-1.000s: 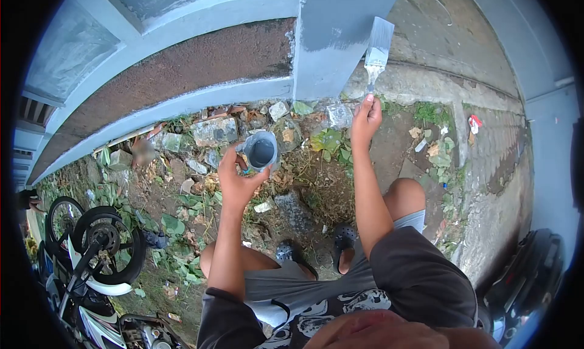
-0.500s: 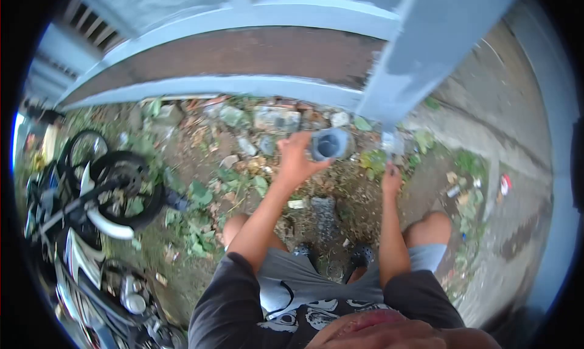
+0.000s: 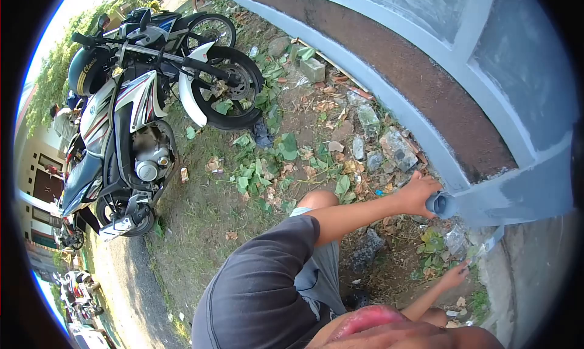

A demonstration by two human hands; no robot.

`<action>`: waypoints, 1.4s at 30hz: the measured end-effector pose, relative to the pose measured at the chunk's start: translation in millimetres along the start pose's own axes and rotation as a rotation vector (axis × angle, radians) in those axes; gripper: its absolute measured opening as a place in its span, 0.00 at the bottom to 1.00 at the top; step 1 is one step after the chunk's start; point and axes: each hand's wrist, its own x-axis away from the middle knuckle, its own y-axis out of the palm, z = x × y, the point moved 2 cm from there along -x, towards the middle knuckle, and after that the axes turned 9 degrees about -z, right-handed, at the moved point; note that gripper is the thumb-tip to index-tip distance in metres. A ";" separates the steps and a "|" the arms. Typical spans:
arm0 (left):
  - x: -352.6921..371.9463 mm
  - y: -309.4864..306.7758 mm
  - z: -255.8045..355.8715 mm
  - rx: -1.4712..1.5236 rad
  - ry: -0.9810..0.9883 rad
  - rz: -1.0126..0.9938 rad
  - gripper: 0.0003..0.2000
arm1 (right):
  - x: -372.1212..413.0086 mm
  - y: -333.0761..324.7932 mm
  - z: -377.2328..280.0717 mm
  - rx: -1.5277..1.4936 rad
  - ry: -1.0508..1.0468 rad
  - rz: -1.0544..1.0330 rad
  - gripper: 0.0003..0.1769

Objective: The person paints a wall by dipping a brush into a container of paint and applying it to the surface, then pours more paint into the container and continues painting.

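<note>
Flat paintbrush with pale grey-blue bristles [image 3: 494, 239] at lower right of the head view, just below the lower edge of a blue-grey painted pillar [image 3: 517, 194]; contact between bristle tip and pillar cannot be told. Right hand [image 3: 454, 277] closed around the handle end of the brush, fingers drawn in together, brush slanting up and to the right from the grip. Left hand [image 3: 420, 194] clamped about a small round blue-grey cup [image 3: 440, 205], fingers bent and parted only about as far as the cup's side; cup mouth partly visible, interior dark, level of contents not readable. Cup lies in view in front of the pillar's near end; cannot tell whether the two touch. Hands well apart from each other, the left higher in view, the right lower and farther right. Beside the pillar, a long rough brown wall panel [image 3: 389, 57] runs along a light blue painted border [image 3: 420, 121]. Ground: soil with broad green leaves [image 3: 288, 145] and a rough dark grey stone block [image 3: 368, 250], the block lying between the two arms in view. White-and-black motorcycle [image 3: 143, 96] at left, well apart from both hands
</note>
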 end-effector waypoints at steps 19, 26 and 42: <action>-1.1 -3.8 8.5 -0.080 -0.056 -0.024 0.30 | -22.8 49.8 53.7 0.266 -0.110 -0.179 0.32; -1.2 -0.7 -0.1 -0.167 -0.091 -0.074 0.34 | -40.8 16.2 -0.4 0.312 0.102 -0.283 0.32; -4.8 -0.2 -4.7 -0.189 -0.128 -0.132 0.36 | -5.4 -79.6 -129.1 -0.082 -0.140 0.251 0.20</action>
